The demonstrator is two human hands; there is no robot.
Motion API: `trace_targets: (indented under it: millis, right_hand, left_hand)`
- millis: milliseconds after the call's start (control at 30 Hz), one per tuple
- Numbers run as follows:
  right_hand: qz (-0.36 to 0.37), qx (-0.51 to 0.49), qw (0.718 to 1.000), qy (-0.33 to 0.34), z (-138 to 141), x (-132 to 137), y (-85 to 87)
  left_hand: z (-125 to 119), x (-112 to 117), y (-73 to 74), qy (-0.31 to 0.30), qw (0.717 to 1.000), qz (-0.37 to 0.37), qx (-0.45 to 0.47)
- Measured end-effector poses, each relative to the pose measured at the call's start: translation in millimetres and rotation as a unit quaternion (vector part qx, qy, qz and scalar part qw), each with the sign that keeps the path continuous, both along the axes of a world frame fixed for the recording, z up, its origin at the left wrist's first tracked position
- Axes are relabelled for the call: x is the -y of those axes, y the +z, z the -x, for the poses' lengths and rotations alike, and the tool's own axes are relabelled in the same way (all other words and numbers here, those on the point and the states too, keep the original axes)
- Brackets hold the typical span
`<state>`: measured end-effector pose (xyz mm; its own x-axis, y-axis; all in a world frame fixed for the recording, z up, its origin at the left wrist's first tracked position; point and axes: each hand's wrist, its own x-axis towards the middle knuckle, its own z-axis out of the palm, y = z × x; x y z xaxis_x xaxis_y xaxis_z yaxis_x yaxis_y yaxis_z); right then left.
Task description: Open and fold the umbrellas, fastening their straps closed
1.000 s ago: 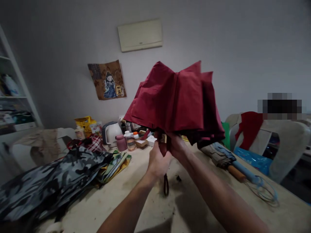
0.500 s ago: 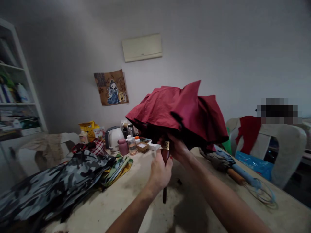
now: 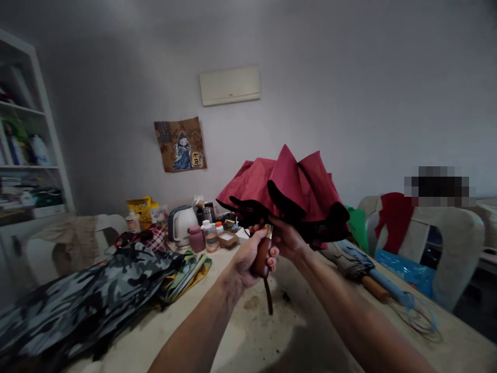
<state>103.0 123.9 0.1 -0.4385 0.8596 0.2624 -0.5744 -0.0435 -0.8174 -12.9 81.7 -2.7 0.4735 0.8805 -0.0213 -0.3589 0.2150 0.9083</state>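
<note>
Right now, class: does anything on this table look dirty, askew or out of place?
Yes. Dark stains and crumbs mark the table below the red umbrella, and the camouflage umbrella sprawls loosely across its left side.

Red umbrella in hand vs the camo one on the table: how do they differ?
The red umbrella is plain dark red; the camo umbrella is grey, black and white patterned. The red umbrella is held up off the table, left hand on its handle, right hand under the canopy; the camo umbrella lies flat, untouched. Both show loose, collapsed fabric.
</note>
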Motion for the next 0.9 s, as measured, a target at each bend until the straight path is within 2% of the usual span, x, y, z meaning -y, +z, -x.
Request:
trace_targets:
  millis: [100, 233, 367, 467, 600, 733, 800, 900]
  right_hand:
    - [-0.008, 0.005, 1.000, -0.004, -0.2, 0.4, 8.8]
    - [-0.037, -0.003, 0.993, -0.116, 5.9, -0.5, 18.0]
    - [-0.079, -0.024, 0.975, -0.208, 12.7, -0.5, 21.6]
    - [-0.109, -0.030, 0.968, -0.223, 16.2, 0.6, 23.6]
    - [-0.113, -0.023, 0.965, -0.235, 21.3, -1.2, 23.2]
    - [-0.114, -0.027, 0.967, -0.228, 24.0, -8.1, 25.6]
    - [-0.106, -0.045, 0.967, -0.228, 21.9, -13.8, 31.8]
    - [-0.115, -0.085, 0.962, -0.234, 13.6, -23.1, 45.9]
  left_hand:
    - [-4.5, 0.7, 0.7, 0.018, 0.999, -0.045, 0.007]
    - [-17.7, 1.7, -2.5, 0.122, 0.986, -0.112, 0.007]
    - [-27.8, 1.7, -11.9, 0.178, 0.972, -0.151, -0.005]
    - [-29.4, 1.4, -15.0, 0.201, 0.967, -0.155, -0.021]
    - [-28.2, 1.2, -11.4, 0.242, 0.954, -0.175, -0.039]
    - [-25.3, 4.1, -10.9, 0.230, 0.958, -0.163, -0.060]
    - [-24.3, 6.2, -16.2, 0.212, 0.962, -0.155, -0.071]
    - [-25.6, 9.6, -30.3, 0.198, 0.956, -0.194, -0.098]
